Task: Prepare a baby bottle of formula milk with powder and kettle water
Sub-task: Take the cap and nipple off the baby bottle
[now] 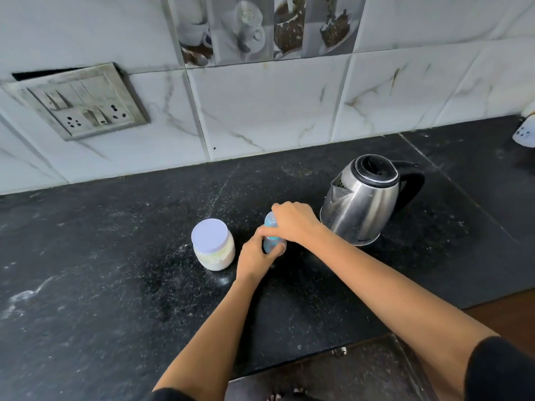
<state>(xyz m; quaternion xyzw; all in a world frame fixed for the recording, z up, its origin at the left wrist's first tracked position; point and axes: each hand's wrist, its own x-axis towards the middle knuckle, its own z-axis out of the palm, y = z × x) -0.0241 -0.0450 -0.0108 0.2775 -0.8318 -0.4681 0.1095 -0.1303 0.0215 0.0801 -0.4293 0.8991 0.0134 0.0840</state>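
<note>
Jar, lid on, stands left on the desk, untouched, powder within reach. Left hand has its fingers wrapped round the bottle base, steadying it upright mid-desk. Right hand closes over the cap, likely to unscrew it. Kettle is just right, lid shut, spout facing the bottle.

Bare table is left open to the left of the lidded jar. The middle is blocked by the jar, the bottle and the kettle, set near together; behind, passage is closed by the tiled wall.
</note>
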